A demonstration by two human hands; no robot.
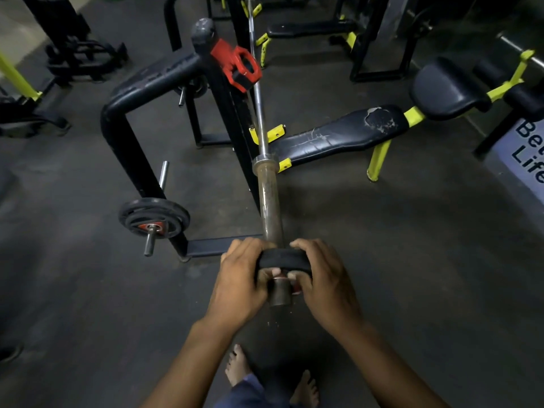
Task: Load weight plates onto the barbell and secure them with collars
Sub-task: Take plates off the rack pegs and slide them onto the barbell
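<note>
We are gripping the small black plate (285,261) with both hands, left hand (240,285) at nine o'clock, right hand (323,282) at three. Our fingers are curling over its rim while the barbell sleeve (272,207) is passing through its centre.

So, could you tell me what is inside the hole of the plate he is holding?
The barbell sleeve passes through the black plate, gripped by left hand and right hand. Fingers hide the hub.

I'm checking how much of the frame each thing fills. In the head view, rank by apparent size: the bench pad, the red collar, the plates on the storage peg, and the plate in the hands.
1. bench pad, clearly largest.
2. plates on the storage peg.
3. red collar and plate gripped by the left hand and right hand: too alike to rank; the plate is edge-on, partly hidden and nearest the camera.
</note>
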